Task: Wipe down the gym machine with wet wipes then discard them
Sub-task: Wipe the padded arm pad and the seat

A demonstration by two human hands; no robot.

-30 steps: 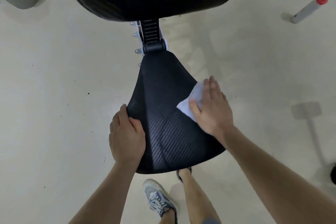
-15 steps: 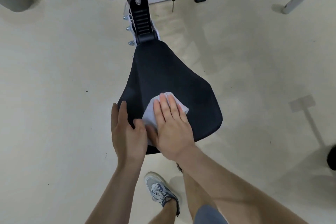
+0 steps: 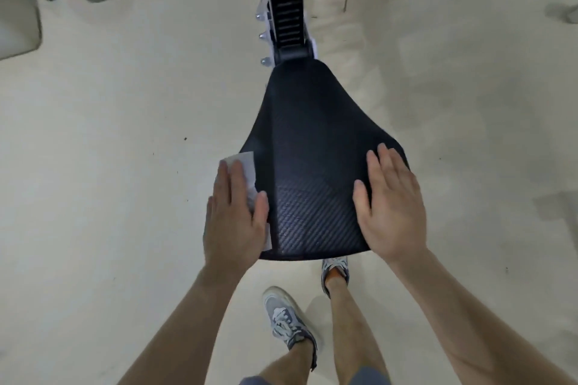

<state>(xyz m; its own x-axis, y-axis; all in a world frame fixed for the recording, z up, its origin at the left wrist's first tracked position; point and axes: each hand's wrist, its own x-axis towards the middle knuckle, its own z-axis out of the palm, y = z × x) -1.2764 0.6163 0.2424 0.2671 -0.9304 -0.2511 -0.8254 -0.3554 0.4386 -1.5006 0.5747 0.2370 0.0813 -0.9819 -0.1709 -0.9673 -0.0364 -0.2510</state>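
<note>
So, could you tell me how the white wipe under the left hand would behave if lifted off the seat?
Probably floppy: the wipe seems to bend over the seat edge beneath the left hand. Likely very light, as it looks like one thin sheet. If damp, it may cling slightly to that textured surface.

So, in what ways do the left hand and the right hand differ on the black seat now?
The left hand presses a white wet wipe under its fingers; the right hand lies bare on the seat, with no wipe. The left hand is at the seat's left edge, the right hand near its right edge. Shared: both lie flat, with straight fingers pointing away from the person.
</note>
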